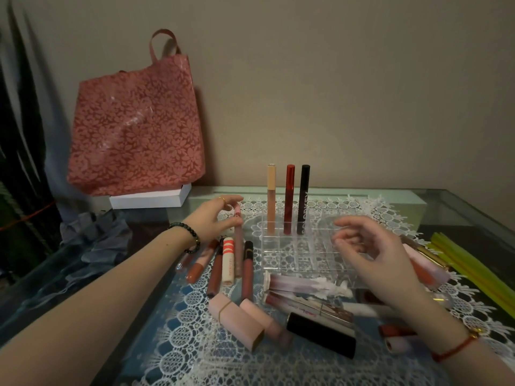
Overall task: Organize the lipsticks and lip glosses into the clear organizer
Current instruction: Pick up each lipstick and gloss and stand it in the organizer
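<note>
- Left grip [216,218] grasped a pale pink gloss tube [238,246], thumb and fingers pinching its cap end.
- The tube stood near upright just left of the clear organizer [278,264], outside it. Its lower end was down among the loose glosses; could not tell if it touched the mat.
- Right grip [370,246] was released, fingers loosely curled and holding nothing, hovering over the organizer's right half.
- The organizer sat on a white lace mat [195,344] on the glass surface [473,210].
- Three tubes stood upright side by side in its back-left compartments: a peach tube [271,196], a red tube [289,196] and a black tube [303,196]. The visible nearer compartments held nothing.
- Four glosses lay side by side on the mat left of the organizer: a brown-orange gloss [195,270], a dark red gloss [216,273], a white striped tube [228,260] and a brown gloss [247,271].
- In front lay two pink lipstick cases [237,320] touching each other, with a black lipstick [320,332] just to their right.
- More tubes lay under and beyond the right forearm, partly hidden and blurred.
- Beaded bracelet [189,235] on the left wrist, red string [457,346] on the right.
- Red floral bag [136,129] leaned on the wall at back left, standing on a white box [150,199].
- Yellow sticks [473,263] lay at the right edge.
</note>
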Available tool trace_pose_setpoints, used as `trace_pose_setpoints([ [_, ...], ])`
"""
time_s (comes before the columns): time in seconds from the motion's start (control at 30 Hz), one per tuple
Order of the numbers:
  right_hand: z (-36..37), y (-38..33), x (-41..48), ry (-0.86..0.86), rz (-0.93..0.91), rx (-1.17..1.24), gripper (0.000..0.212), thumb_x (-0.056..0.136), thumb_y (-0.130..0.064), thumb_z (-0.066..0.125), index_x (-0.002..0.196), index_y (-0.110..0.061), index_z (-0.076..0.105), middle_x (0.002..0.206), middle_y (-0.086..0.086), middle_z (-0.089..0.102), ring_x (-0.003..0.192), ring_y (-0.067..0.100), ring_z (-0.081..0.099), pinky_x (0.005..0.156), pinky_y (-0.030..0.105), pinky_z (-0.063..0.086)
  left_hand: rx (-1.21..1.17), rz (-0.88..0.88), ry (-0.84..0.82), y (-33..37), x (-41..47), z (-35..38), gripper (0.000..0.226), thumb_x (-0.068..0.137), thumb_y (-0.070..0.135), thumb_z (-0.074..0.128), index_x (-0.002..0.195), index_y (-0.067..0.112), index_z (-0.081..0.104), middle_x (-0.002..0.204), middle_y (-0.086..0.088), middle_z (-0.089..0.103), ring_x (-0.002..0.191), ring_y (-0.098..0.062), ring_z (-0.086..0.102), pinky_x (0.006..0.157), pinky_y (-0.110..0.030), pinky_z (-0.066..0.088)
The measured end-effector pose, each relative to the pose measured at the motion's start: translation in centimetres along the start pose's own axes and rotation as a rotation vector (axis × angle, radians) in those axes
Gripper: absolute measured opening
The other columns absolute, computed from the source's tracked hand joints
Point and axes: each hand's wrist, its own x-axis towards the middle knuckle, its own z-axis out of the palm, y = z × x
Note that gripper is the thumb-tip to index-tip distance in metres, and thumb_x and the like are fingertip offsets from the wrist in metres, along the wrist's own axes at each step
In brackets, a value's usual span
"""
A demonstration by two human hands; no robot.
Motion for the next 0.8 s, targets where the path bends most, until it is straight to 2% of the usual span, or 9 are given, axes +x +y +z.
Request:
trace_pose_setpoints([
  [0.13,0.1,-0.2,-0.1,0.007,0.005,0.004,0.03,0.079,0.0,0.062,0.094,-0.026,0.06,0.085,-0.001,0.064,0.081,0.011,0.06,0.072,0.019,0.052,-0.002,0.138,0.149,1.4,-0.4,-1.6,0.055,0.079,0.023,0.066,0.129,0.019,0.043,0.112,0.005,0.05,0.093,0.002,0.054,0.079,-0.006,0.042],
  [0.2,0.0,-0.5,0.0,0.017,-0.001,0.012,0.029,0.08,0.0,0.062,0.095,-0.024,0.061,0.085,0.0,0.064,0.081,0.011,0.06,0.071,0.017,0.051,-0.01,0.215,0.253,2.1,-0.7,-2.6,0.054,0.078,0.014,0.067,0.127,0.014,0.046,0.104,0.005,0.054,0.087,0.006,0.055,0.08,-0.001,0.04],
  [0.3,-0.2,-0.7,0.2,0.031,-0.004,0.025,0.028,0.08,-0.001,0.061,0.095,-0.025,0.06,0.085,-0.001,0.064,0.08,0.008,0.06,0.07,0.015,0.051,0.007,0.253,0.281,3.0,-1.1,-3.7,0.05,0.079,0.008,0.067,0.125,0.013,0.05,0.097,0.005,0.056,0.085,0.005,0.058,0.082,-0.002,0.041],
  [0.47,0.1,-1.2,0.1,0.03,0.005,0.061,0.029,0.079,0.0,0.061,0.092,-0.026,0.059,0.085,0.001,0.064,0.077,0.011,0.06,0.066,0.012,0.05,-0.13,0.166,0.301,4.1,-2.2,-3.6,0.042,0.081,0.0,0.06,0.118,0.019,0.055,0.1,-0.001,0.062,0.081,-0.011,0.064,0.08,-0.013,0.05],
  [0.63,1.0,-1.7,0.4,-0.022,0.01,0.084,0.028,0.079,-0.001,0.061,0.093,-0.024,0.059,0.086,0.002,0.064,0.077,0.015,0.06,0.066,0.015,0.052,-0.144,0.15,0.307,4.7,-2.4,-3.3,0.032,0.083,0.002,0.057,0.107,0.023,0.061,0.101,0.002,0.059,0.086,-0.001,0.059,0.079,-0.007,0.045],
  [0.73,2.2,-2.1,0.8,-0.079,0.011,0.047,0.027,0.08,-0.005,0.061,0.098,-0.024,0.057,0.088,-0.003,0.063,0.08,0.008,0.06,0.068,0.012,0.05,-0.153,0.161,0.284,5.2,-2.7,-3.4,0.023,0.083,0.01,0.061,0.101,0.024,0.064,0.097,0.006,0.057,0.088,0.001,0.059,0.085,-0.01,0.046],
  [0.8,3.1,-2.6,1.3,-0.118,0.011,0.024,0.027,0.081,-0.006,0.061,0.1,-0.024,0.056,0.09,-0.006,0.061,0.08,0.003,0.059,0.068,0.009,0.049,-0.171,0.171,0.281,5.6,-2.8,-3.4,0.019,0.082,0.012,0.064,0.096,0.023,0.066,0.095,0.004,0.058,0.082,0.004,0.061,0.081,-0.009,0.047],
])
